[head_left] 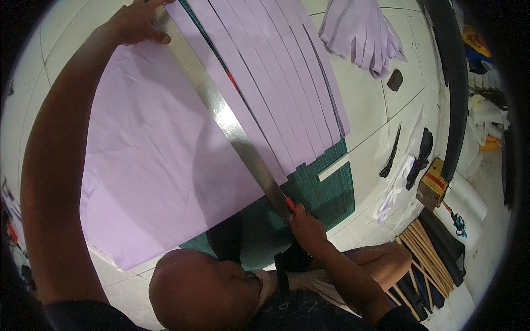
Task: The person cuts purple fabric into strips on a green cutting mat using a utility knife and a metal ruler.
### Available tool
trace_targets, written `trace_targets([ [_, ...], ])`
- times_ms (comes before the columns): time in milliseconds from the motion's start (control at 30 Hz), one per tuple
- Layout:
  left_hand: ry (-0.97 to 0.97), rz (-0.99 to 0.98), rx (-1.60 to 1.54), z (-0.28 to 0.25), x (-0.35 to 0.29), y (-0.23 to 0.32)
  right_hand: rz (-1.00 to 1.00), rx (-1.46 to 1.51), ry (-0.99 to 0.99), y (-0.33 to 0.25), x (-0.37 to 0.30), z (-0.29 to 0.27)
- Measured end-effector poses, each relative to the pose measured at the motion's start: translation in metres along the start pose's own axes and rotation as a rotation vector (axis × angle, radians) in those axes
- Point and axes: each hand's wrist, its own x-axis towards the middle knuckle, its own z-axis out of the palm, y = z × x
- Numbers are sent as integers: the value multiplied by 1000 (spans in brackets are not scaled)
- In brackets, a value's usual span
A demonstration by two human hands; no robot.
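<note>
A long metal ruler (225,115) lies slantwise across a sheet of lilac fabric (149,160). At its far end my left hand (138,23) presses down with thumb and fingers spread, some fingers cut off by the view's edge. Near the ruler's close end, my right hand (307,229) grips a red utility knife (290,204), held against the ruler's edge. To the right of the ruler the fabric is slit into several long parallel strips (276,71). Beneath the fabric lies a green cutting mat (326,193), bare at its near edge. A red mark (232,80) shows in one slit.
A bundle of lilac strips (361,38) rests on the tiled floor at the upper right, near a small dark block (395,80). Scissors (391,151), black cloth (420,157) and wooden sticks (428,254) lie to the right. My bent knees (204,287) are close to the mat.
</note>
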Motion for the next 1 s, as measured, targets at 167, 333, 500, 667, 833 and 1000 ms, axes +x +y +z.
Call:
trace_targets([
  [167, 226, 68, -82, 45, 20, -63, -85, -54, 78, 27, 5, 25],
  [333, 240, 106, 8, 48, 31, -59, -45, -109, 87, 36, -5, 20],
  [500, 288, 153, -101, 52, 25, -72, -62, -132, 44, 28, -36, -24],
  [667, 287, 39, -7, 46, 16, -50, -323, 28, 236, -62, 25, -67],
  [833, 137, -41, -60, 18, 4, -30, -597, 137, 424, -209, 91, -122],
  [1000, 152, -97, -87, 21, -2, -25, -687, 104, 565, -311, 132, -166],
])
